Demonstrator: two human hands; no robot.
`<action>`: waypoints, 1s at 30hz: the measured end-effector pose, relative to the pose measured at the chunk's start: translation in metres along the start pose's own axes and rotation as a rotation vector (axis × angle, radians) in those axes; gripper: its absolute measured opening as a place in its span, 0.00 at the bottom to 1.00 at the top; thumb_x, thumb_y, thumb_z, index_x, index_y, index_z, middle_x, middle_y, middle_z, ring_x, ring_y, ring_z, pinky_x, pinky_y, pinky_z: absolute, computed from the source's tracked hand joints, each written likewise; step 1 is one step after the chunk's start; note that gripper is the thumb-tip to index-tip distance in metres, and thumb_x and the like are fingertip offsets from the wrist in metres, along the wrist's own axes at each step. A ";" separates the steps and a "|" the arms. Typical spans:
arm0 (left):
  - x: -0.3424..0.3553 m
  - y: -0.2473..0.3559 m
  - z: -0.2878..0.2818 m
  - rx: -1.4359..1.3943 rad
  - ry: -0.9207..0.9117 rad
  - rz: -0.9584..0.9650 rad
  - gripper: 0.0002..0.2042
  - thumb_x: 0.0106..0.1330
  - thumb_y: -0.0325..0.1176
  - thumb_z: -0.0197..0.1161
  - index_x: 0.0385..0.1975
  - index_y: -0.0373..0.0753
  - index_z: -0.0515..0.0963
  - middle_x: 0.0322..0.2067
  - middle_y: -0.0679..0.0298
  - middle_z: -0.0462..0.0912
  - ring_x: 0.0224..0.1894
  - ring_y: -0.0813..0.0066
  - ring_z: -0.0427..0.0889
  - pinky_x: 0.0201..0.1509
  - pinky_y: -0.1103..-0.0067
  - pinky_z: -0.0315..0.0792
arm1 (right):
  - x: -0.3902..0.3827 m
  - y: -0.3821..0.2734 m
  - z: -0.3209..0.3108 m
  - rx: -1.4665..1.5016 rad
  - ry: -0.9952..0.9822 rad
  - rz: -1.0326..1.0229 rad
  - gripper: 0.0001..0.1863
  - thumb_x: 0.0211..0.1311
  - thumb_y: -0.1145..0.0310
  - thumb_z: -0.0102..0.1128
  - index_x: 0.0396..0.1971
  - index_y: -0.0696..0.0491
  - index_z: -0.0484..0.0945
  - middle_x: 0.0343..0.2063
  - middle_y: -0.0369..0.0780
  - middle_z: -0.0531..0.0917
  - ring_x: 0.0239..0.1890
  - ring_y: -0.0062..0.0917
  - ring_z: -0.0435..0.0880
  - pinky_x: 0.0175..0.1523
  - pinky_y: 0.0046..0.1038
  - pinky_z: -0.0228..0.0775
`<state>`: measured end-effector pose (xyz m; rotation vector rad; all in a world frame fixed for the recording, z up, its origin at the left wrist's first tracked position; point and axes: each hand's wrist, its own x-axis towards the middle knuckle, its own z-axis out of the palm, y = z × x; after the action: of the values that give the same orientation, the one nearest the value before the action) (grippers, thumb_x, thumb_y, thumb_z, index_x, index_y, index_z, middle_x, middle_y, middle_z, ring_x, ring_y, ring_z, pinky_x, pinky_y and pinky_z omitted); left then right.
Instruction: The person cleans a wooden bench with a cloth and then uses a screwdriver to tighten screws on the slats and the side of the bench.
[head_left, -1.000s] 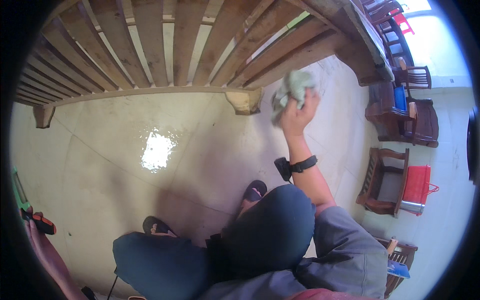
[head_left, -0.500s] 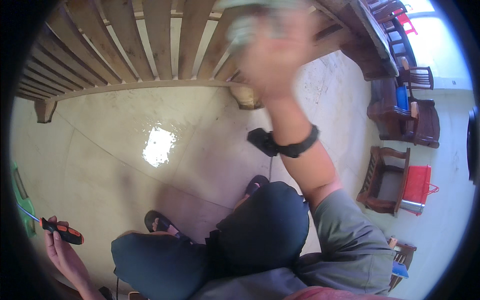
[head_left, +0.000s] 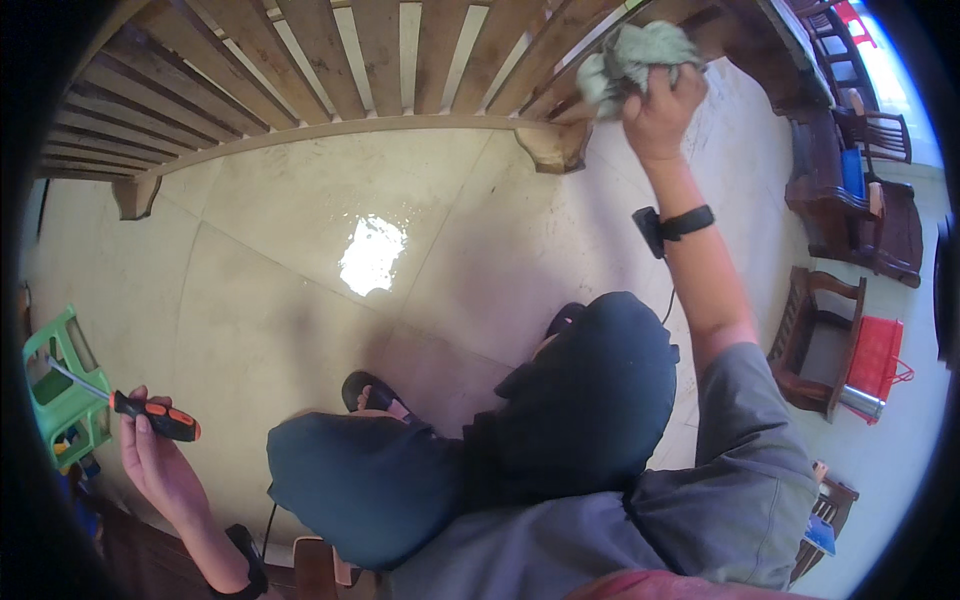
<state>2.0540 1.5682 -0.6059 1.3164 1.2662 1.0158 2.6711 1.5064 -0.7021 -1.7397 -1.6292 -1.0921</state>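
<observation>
In my right hand (head_left: 662, 112) is a crumpled pale grey-green cloth (head_left: 640, 65), held with closed fingers against the right end of a slatted wooden piece of furniture (head_left: 390, 60). Whether the cloth presses on the wood I cannot tell. Off to the lower left, my left hand (head_left: 150, 450) grips a screwdriver (head_left: 158, 415) by its black and orange handle. The metal shaft points up and left, in front of a green plastic stool (head_left: 68, 385). Both wrists wear black bands.
A puddle-like bright reflection (head_left: 373, 255) lies on the tiled floor (head_left: 250, 330). Dark wooden chairs (head_left: 825, 330) line the wall at right, with a red box (head_left: 880, 355) beside one. My knees (head_left: 590, 400) and sandalled feet are in the lower middle.
The cloth in my right hand, blurred before, is now sharp and lies further right along the furniture. My view has shifted, bringing more of the green stool in. The screwdriver stays in my left hand.
</observation>
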 end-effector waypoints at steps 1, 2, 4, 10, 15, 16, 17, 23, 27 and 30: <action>0.003 0.004 0.001 0.005 0.002 0.001 0.17 0.69 0.29 0.48 0.53 0.26 0.66 0.43 0.55 0.76 0.44 0.72 0.76 0.45 0.78 0.71 | -0.012 -0.003 0.009 0.041 -0.011 0.027 0.24 0.36 0.70 0.54 0.41 0.56 0.76 0.45 0.47 0.71 0.47 0.43 0.67 0.53 0.41 0.57; 0.006 0.008 0.007 -0.013 -0.050 0.005 0.17 0.69 0.30 0.48 0.53 0.26 0.66 0.44 0.56 0.76 0.44 0.73 0.76 0.46 0.79 0.71 | -0.043 -0.001 0.024 -0.009 -0.031 0.074 0.24 0.36 0.67 0.54 0.40 0.55 0.76 0.44 0.48 0.71 0.47 0.44 0.67 0.54 0.42 0.56; 0.008 0.015 0.010 0.000 -0.049 -0.002 0.17 0.68 0.29 0.48 0.53 0.26 0.66 0.46 0.55 0.75 0.42 0.73 0.77 0.44 0.79 0.72 | -0.096 -0.018 0.053 0.071 -0.189 0.174 0.19 0.36 0.68 0.56 0.35 0.52 0.78 0.42 0.49 0.70 0.48 0.46 0.67 0.54 0.45 0.58; 0.000 0.030 0.006 0.084 -0.061 -0.002 0.17 0.67 0.28 0.49 0.52 0.26 0.67 0.46 0.55 0.75 0.42 0.72 0.77 0.45 0.78 0.73 | -0.173 -0.059 0.059 0.158 -0.827 0.305 0.20 0.45 0.72 0.56 0.43 0.47 0.79 0.50 0.47 0.72 0.53 0.41 0.68 0.56 0.38 0.62; -0.007 0.035 0.004 0.113 -0.011 -0.026 0.17 0.68 0.27 0.49 0.53 0.25 0.66 0.46 0.54 0.75 0.42 0.72 0.77 0.46 0.77 0.72 | -0.133 -0.016 0.000 0.144 -0.254 0.478 0.26 0.43 0.80 0.53 0.48 0.53 0.75 0.49 0.49 0.74 0.51 0.45 0.69 0.57 0.40 0.60; -0.005 0.036 0.006 0.107 -0.012 -0.048 0.16 0.68 0.28 0.48 0.53 0.25 0.66 0.43 0.54 0.76 0.42 0.72 0.77 0.46 0.79 0.72 | -0.119 -0.007 0.000 0.134 -0.070 0.466 0.26 0.43 0.79 0.52 0.48 0.54 0.74 0.48 0.50 0.74 0.52 0.45 0.68 0.57 0.42 0.59; -0.004 0.038 0.010 0.126 -0.025 -0.062 0.16 0.68 0.28 0.48 0.53 0.25 0.66 0.43 0.54 0.76 0.42 0.72 0.77 0.46 0.79 0.72 | -0.107 0.000 0.008 0.124 0.114 0.457 0.24 0.43 0.78 0.53 0.46 0.55 0.74 0.46 0.50 0.74 0.49 0.46 0.69 0.55 0.42 0.59; 0.003 0.050 0.044 0.134 -0.127 -0.034 0.15 0.68 0.30 0.49 0.50 0.26 0.68 0.36 0.55 0.78 0.40 0.73 0.77 0.44 0.80 0.71 | -0.115 -0.018 0.051 0.068 -0.210 0.309 0.18 0.40 0.71 0.59 0.37 0.48 0.79 0.41 0.46 0.75 0.44 0.43 0.71 0.49 0.40 0.66; 0.001 0.055 0.054 0.189 -0.159 0.010 0.15 0.68 0.30 0.50 0.49 0.26 0.69 0.36 0.55 0.78 0.39 0.73 0.77 0.45 0.79 0.71 | -0.151 -0.027 0.034 0.205 -0.500 0.252 0.21 0.40 0.77 0.57 0.41 0.52 0.78 0.44 0.46 0.75 0.49 0.43 0.71 0.55 0.39 0.64; -0.002 0.053 0.049 0.180 -0.123 -0.041 0.14 0.68 0.29 0.49 0.48 0.26 0.70 0.37 0.57 0.78 0.40 0.72 0.78 0.45 0.79 0.72 | -0.150 -0.013 -0.003 0.268 -0.618 0.396 0.21 0.42 0.77 0.57 0.42 0.53 0.79 0.42 0.44 0.77 0.49 0.40 0.73 0.54 0.37 0.67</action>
<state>2.1094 1.5639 -0.5608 1.4607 1.3085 0.7942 2.6645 1.4210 -0.8264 -2.2056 -1.5543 -0.1412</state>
